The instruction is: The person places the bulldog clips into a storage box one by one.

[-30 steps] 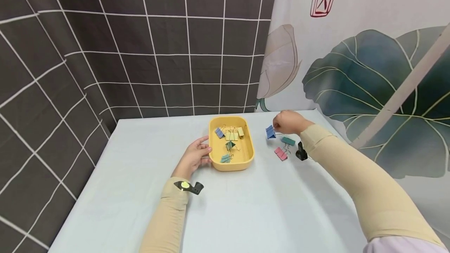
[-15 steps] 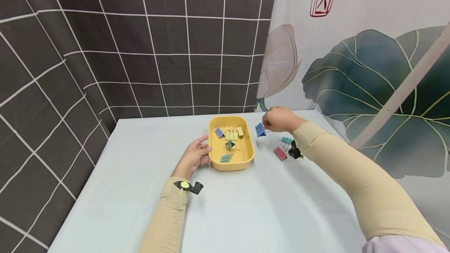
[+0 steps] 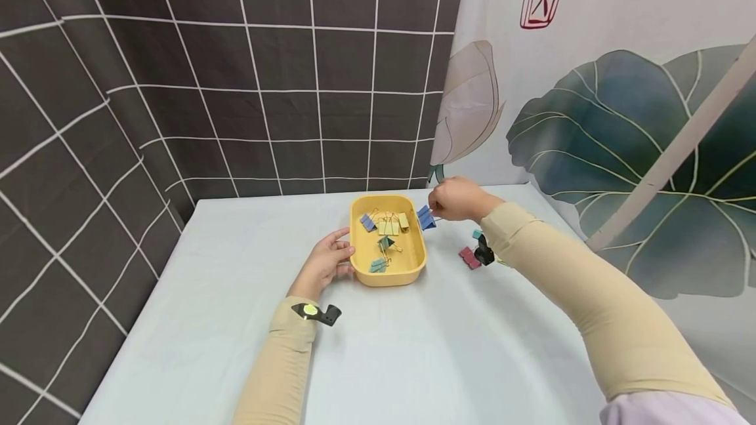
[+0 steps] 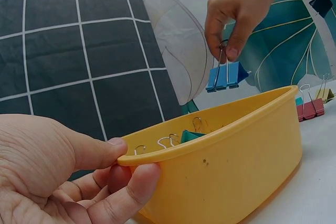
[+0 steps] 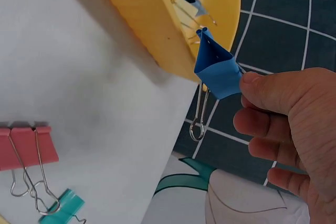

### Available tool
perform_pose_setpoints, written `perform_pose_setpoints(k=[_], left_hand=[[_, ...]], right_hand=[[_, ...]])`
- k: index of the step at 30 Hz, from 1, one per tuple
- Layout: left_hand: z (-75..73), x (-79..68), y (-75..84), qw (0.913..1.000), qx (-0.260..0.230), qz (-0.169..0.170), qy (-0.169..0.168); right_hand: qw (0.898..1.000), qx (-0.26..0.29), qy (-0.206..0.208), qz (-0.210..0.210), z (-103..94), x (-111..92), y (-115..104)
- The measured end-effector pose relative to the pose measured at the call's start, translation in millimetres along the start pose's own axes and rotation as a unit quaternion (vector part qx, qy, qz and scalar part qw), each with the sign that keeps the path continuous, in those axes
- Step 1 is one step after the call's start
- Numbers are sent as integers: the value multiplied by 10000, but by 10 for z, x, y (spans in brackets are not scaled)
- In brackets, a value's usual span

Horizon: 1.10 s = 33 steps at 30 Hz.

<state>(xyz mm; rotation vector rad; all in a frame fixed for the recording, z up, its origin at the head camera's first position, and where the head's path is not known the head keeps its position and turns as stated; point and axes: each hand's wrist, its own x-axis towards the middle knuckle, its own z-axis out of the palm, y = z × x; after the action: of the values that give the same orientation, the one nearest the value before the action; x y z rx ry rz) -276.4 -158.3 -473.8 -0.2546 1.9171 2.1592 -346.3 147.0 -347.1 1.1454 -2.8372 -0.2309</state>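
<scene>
Watching remotely, I see the right hand with fingers pinching a blue clip just right of the bin. The left hand's fingers grip its left rim.

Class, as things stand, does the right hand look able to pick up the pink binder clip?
Probably not yet: the right hand is pinching a blue binder clip, though the pink binder clip lies uncovered on the table.

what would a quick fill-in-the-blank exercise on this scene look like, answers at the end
The right hand pinches a binder clip coloured ____.
The left hand grips the rim of a tray coloured ____.
The pink clip lies outside the tray, to the person's ____.
Missing words: blue; yellow; right.
</scene>
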Motion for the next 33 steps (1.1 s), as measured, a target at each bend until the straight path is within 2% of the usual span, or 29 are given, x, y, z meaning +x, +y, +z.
perform_pose_setpoints(k=[19,33], left_hand=[[-9,3,3,10000,-44,53,-42],[-7,-9,3,9999,-66,49,-76]], right_hand=[[9993,-6,98,-355,-79,217,-228],[9995,38,-230,-195,-135,346,-360]])
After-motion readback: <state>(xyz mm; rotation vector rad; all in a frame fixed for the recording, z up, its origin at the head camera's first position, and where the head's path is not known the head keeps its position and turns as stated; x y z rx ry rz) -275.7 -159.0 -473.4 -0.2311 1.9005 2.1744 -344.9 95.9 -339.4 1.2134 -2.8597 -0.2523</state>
